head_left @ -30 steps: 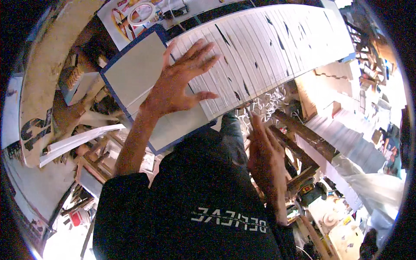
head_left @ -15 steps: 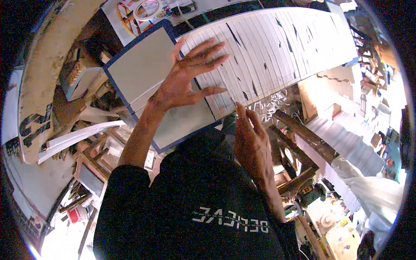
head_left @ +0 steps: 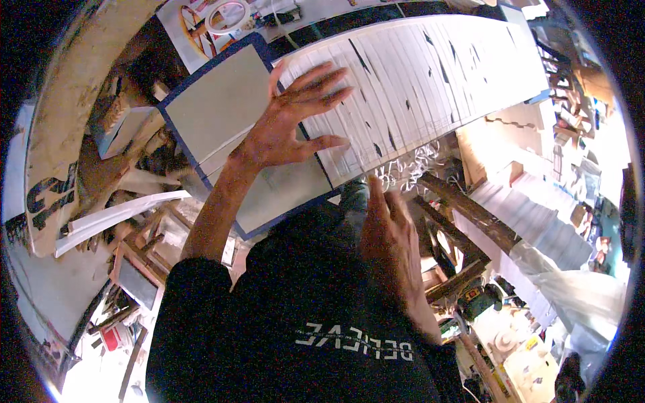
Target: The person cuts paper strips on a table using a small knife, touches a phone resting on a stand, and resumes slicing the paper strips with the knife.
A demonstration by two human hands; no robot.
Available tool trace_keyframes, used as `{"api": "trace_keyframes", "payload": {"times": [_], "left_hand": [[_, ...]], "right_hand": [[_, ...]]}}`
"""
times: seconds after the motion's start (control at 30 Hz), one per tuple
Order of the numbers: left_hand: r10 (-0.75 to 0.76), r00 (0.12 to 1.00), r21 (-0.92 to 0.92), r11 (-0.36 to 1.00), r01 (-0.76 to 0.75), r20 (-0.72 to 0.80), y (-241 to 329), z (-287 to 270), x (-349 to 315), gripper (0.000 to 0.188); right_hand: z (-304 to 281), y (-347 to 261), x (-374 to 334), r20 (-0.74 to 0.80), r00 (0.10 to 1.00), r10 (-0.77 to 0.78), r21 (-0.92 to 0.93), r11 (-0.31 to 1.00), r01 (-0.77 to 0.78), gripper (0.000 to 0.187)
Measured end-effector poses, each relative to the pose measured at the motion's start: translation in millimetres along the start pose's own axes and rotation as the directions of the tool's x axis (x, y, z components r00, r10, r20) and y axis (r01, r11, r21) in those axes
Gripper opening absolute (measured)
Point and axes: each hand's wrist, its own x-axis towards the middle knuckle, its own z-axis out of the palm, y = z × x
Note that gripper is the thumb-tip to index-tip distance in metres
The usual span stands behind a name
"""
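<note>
A long row of narrow white paper-like strips or bundles [head_left: 410, 80], packed side by side with dark gaps, runs from the middle to the far right. At its left end lies a grey board [head_left: 218, 101] with dark blue edging. My left hand [head_left: 299, 111] rests with fingers spread over the row's left end, its wrist above the board; it is open and holds nothing visible. My right hand [head_left: 391, 225] is just off the row's near edge, fingers drawn together and slightly blurred. Whatever its fingertips pinch, if anything, is too small to make out.
Thin white shreds [head_left: 416, 168] hang below the row's near edge. A ring of tape [head_left: 228, 17] lies at the far left. Stacked paper [head_left: 537, 215] and a clear plastic sheet [head_left: 578, 282] are on the right; wooden frames [head_left: 138, 275] stand on the left.
My right hand has moved slightly toward me, away from the row's near edge. My left hand stays spread in the same place.
</note>
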Motion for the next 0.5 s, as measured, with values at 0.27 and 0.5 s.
{"api": "trace_keyframes", "payload": {"times": [0.27, 0.5], "left_hand": [[0.0, 1.0, 0.04, 0.999, 0.0, 0.013, 2, 1, 2, 0.076], [0.004, 1.0, 0.071, 0.997, -0.005, 0.018, 3, -2, -1, 0.075]], "right_hand": [[-12, -2, -10, 0.066, 0.997, 0.043, -0.012, 0.999, -0.042, 0.069], [-12, -3, -16, 0.058, 0.998, 0.02, 0.017, 1.0, -0.021, 0.064]]}}
